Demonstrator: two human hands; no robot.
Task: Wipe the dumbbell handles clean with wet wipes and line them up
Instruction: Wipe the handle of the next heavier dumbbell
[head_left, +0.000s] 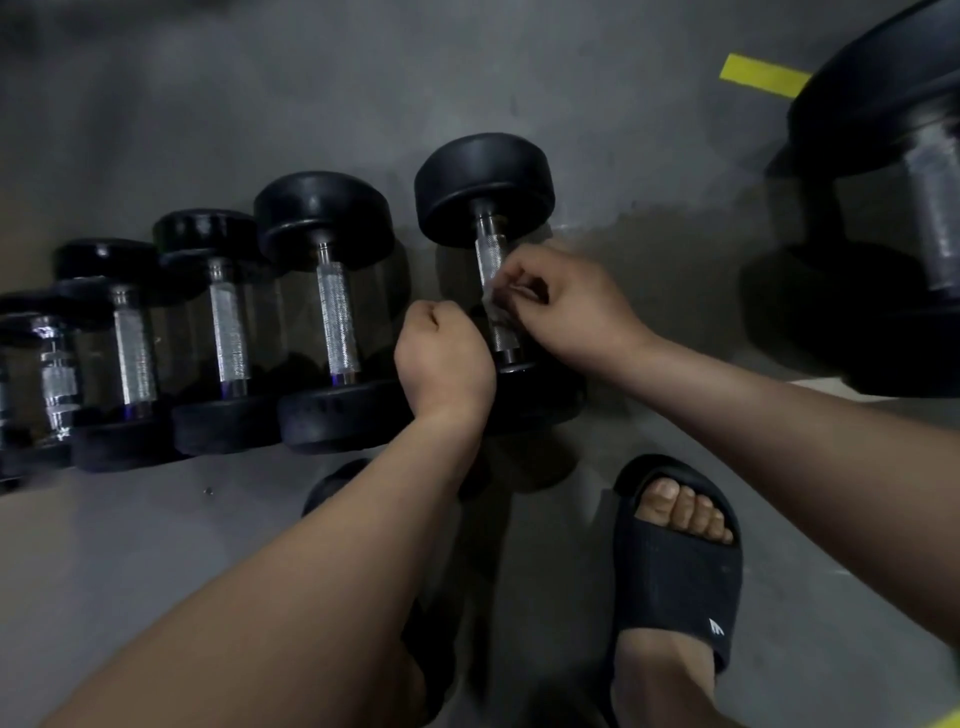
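Right hand (561, 301) pinches a mostly hidden wipe (496, 297) onto the dumbbell handle (493, 260); left hand (444, 353), fingers curled shut, blocks the lower weight.

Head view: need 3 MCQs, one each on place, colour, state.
1. Where is the wet wipe?
A. on the floor
B. on the handle of the dumbbell being cleaned
C. on the slide sandal

2. What colour is the tape strip on the floor?
A. yellow
B. red
C. white

3. How is the left hand?
A. flat and open
B. closed in a fist
C. out of view

Key: B, the right hand pinches it against the handle; A, plainly yellow; B, its fingers are curled shut.
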